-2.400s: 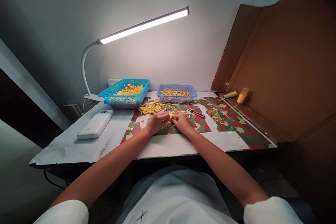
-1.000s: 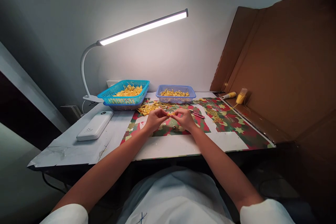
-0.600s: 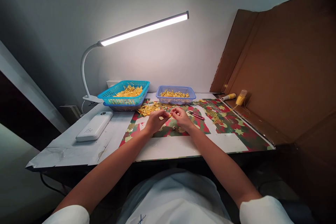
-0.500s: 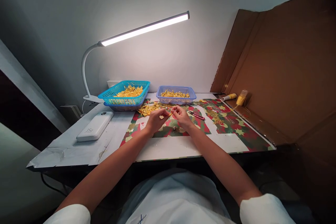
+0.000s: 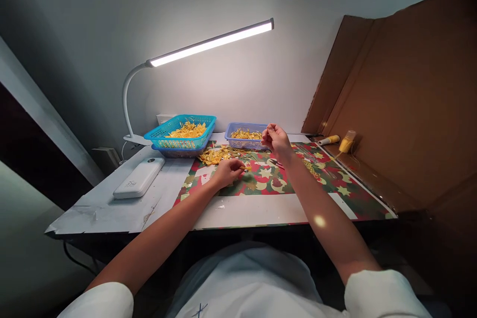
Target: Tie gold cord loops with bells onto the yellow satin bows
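Note:
My left hand [image 5: 228,173] is closed low over the patterned sheet, fingertips pinching a small yellow piece [image 5: 245,169] that sticks out to the right. Raised in front of the lilac basket [image 5: 238,142], my right hand [image 5: 276,140] has thumb and fingertips pressed together; whatever is in the pinch, if anything, is too small to make out. Behind the left hand lies a pile of yellow pieces [image 5: 215,155]. A cutter with a dark tip [image 5: 276,163] is partly hidden by the right wrist.
A turquoise basket [image 5: 179,143] of yellow pieces stands at the back left, stacked on a blue one. Further left are a white power bank [image 5: 139,179] and a lit lamp [image 5: 212,42]. Yellow thread spools [image 5: 347,142] stand near the cardboard wall [image 5: 402,99] at right.
My hands, together before, have parted. The right hand has risen up and to the right; the left stays low with the yellow piece. The view has shifted slightly.

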Demonstrator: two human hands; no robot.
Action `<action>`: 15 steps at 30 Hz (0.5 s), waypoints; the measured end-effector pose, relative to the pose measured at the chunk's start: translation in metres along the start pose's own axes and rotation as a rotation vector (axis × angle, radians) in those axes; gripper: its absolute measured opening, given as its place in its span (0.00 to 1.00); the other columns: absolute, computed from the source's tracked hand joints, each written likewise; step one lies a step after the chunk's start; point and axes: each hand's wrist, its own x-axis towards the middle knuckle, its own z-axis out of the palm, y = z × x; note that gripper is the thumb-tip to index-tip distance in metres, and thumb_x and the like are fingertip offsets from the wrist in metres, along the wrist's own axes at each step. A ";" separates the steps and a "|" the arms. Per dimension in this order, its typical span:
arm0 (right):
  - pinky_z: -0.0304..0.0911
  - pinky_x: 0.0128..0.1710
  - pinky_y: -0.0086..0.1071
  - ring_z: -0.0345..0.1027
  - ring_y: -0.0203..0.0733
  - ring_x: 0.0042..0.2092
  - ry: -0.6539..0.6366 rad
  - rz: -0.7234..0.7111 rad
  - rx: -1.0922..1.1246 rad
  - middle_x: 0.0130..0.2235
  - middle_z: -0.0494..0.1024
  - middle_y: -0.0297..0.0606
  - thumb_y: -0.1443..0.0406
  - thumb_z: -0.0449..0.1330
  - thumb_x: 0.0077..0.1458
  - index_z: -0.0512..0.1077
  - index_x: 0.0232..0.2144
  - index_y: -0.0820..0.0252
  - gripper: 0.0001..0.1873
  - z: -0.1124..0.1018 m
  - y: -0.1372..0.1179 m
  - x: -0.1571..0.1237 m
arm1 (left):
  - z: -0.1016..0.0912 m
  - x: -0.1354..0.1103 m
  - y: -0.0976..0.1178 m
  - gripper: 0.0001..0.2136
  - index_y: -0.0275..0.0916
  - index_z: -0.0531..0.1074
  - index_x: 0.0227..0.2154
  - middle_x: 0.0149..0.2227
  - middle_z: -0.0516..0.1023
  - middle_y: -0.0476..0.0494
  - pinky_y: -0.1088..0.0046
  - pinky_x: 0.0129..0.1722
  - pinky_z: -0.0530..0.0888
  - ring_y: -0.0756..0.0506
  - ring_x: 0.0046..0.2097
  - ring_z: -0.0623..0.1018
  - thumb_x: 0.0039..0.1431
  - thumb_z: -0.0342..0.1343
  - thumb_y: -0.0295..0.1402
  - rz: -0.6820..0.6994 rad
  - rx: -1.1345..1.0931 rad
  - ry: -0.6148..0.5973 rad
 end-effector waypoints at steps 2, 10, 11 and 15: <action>0.60 0.21 0.20 0.60 0.27 0.20 0.033 -0.010 0.032 0.19 0.67 0.23 0.58 0.61 0.54 0.60 0.28 0.56 0.14 -0.001 -0.004 0.002 | 0.000 0.000 0.002 0.07 0.35 0.74 0.28 0.23 0.75 0.49 0.77 0.25 0.68 0.52 0.24 0.72 0.45 0.59 0.33 -0.069 -0.076 -0.011; 0.62 0.22 0.19 0.61 0.26 0.19 0.267 0.082 0.243 0.19 0.67 0.23 0.67 0.56 0.59 0.60 0.26 0.57 0.10 -0.023 0.024 0.008 | -0.002 -0.002 0.008 0.07 0.35 0.69 0.25 0.27 0.73 0.50 0.76 0.33 0.73 0.53 0.28 0.73 0.42 0.61 0.28 -0.351 -0.660 -0.007; 0.62 0.22 0.19 0.61 0.26 0.19 0.293 0.113 0.266 0.18 0.66 0.24 0.68 0.55 0.59 0.60 0.26 0.58 0.11 -0.026 0.030 0.008 | -0.002 -0.001 0.009 0.07 0.35 0.68 0.25 0.28 0.74 0.48 0.74 0.36 0.74 0.52 0.30 0.74 0.42 0.61 0.27 -0.386 -0.739 -0.008; 0.62 0.21 0.19 0.60 0.26 0.18 0.337 0.225 0.271 0.18 0.65 0.25 0.69 0.55 0.58 0.58 0.24 0.58 0.12 -0.038 0.052 0.009 | -0.005 0.000 0.013 0.09 0.37 0.66 0.30 0.30 0.75 0.46 0.71 0.37 0.76 0.48 0.33 0.78 0.46 0.59 0.23 -0.507 -0.914 -0.024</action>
